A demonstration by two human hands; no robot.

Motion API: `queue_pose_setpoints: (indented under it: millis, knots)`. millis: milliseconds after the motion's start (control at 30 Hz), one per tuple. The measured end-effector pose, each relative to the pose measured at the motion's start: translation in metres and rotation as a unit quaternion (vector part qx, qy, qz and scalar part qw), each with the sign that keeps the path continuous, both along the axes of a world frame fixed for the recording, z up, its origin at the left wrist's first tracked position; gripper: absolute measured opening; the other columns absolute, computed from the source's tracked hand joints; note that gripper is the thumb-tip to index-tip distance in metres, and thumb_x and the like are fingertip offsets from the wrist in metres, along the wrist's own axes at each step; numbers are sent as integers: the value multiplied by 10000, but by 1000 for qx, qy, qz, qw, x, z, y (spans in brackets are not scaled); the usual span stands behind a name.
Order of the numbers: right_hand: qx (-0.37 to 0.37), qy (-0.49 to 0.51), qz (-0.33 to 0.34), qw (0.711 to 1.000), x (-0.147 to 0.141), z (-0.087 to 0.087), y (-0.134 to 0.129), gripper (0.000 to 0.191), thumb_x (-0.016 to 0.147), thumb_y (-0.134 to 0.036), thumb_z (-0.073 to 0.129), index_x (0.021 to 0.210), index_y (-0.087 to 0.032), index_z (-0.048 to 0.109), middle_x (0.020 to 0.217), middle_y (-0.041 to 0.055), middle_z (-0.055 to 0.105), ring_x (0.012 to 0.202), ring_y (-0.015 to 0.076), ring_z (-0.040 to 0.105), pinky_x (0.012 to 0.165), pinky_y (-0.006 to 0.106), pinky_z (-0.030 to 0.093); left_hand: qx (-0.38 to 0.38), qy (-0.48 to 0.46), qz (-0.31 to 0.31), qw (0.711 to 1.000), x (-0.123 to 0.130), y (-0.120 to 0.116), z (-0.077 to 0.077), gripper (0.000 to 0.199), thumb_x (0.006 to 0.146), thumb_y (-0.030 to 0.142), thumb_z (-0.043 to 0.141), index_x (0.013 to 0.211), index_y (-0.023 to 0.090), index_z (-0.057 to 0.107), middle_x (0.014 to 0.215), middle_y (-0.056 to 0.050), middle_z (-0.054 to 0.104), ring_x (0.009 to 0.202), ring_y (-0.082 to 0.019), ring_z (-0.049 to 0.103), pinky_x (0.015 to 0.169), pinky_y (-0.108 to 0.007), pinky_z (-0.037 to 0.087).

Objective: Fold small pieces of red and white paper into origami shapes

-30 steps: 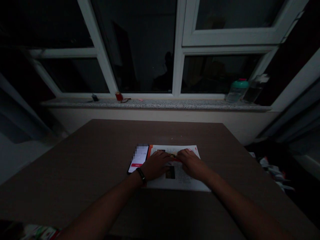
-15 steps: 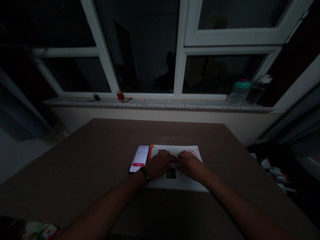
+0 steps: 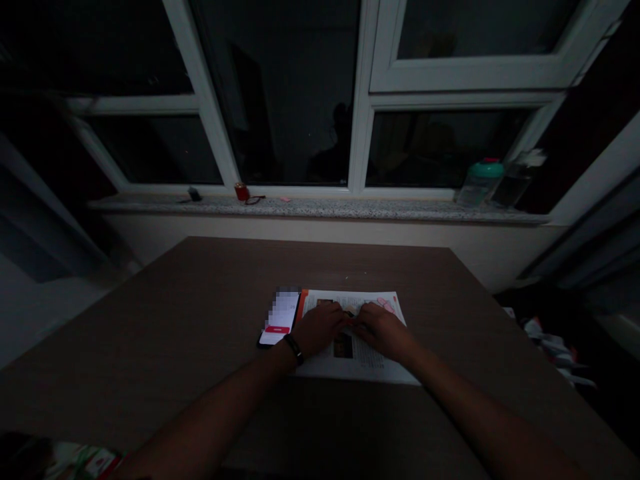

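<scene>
A printed sheet or booklet [image 3: 320,368] with pictures, text and an orange left edge lies on the brown table [image 3: 200,280]. Over its middle, my left hand [image 3: 321,327], with a dark band at the wrist, has its fingers curled together. My right hand [image 3: 384,329] meets it from the right, fingers also bent inward. Between the fingertips is something small and partly reddish, too dark and hidden to make out. Pink marks show on the page beyond my right hand. A lit phone [image 3: 281,313] lies just left of the page.
On the granite windowsill [image 3: 310,208] stand a teal-lidded bottle [image 3: 480,181], a clear bottle [image 3: 515,180], a small red item [image 3: 241,192] and a small dark bottle [image 3: 194,193]. White items [image 3: 555,347] are right of the table; a colourful package [image 3: 97,461] is at lower left.
My right hand's fingers have drawn in a little and look more bunched. My left hand has shifted only slightly beside them. The page and phone lie as before.
</scene>
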State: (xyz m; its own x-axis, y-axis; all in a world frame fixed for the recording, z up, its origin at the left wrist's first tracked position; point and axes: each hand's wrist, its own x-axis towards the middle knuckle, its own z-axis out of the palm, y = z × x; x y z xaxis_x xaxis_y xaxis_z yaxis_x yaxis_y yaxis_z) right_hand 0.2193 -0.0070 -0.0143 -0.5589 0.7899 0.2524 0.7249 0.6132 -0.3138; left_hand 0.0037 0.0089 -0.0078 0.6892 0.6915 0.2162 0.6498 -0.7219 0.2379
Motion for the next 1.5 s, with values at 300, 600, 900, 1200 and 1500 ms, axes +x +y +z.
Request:
queue_pose_setpoints:
  millis: [300, 600, 900, 1200, 1500]
  knots:
    - [-44, 81, -33, 995, -1, -5, 6, 121, 920, -261, 605, 832, -198, 661, 837, 29, 677, 818, 181, 624, 956, 392, 395, -40, -78, 15, 996, -2, 2, -4, 158, 971, 301, 557, 900, 176, 622, 966, -31, 596, 910, -176, 551, 795, -289, 436]
    - [-83, 101, -68, 989, -5, -9, 11, 163, 902, -222, 571, 768, -187, 657, 796, 29, 682, 761, 168, 623, 810, 305, 417, -80, -115, 75, 987, -1, 10, -12, 146, 907, 298, 628, 817, 184, 635, 933, -17, 608, 854, -171, 567, 740, -285, 433]
    - [-106, 113, -99, 983, -9, -12, 16, 92, 825, -194, 608, 737, -181, 633, 698, -6, 644, 640, 142, 571, 667, 258, 370, -81, -107, 101, 986, 3, 10, -12, 58, 877, 243, 636, 854, 190, 641, 953, -18, 601, 876, -179, 571, 765, -297, 436]
    - [-117, 105, -100, 983, -11, -12, 17, 80, 830, -191, 602, 751, -186, 606, 699, -6, 635, 632, 139, 564, 611, 243, 350, -65, -81, 111, 988, 8, 8, -7, 105, 906, 227, 566, 823, 186, 616, 926, -22, 586, 847, -175, 567, 737, -291, 433]
    - [-43, 105, -83, 990, -11, -11, 14, 83, 832, -140, 635, 827, -186, 566, 850, 17, 589, 795, 163, 537, 758, 274, 376, -66, -126, 82, 986, 4, 7, -10, 48, 885, 151, 622, 907, 191, 636, 948, -15, 611, 903, -176, 576, 793, -298, 429]
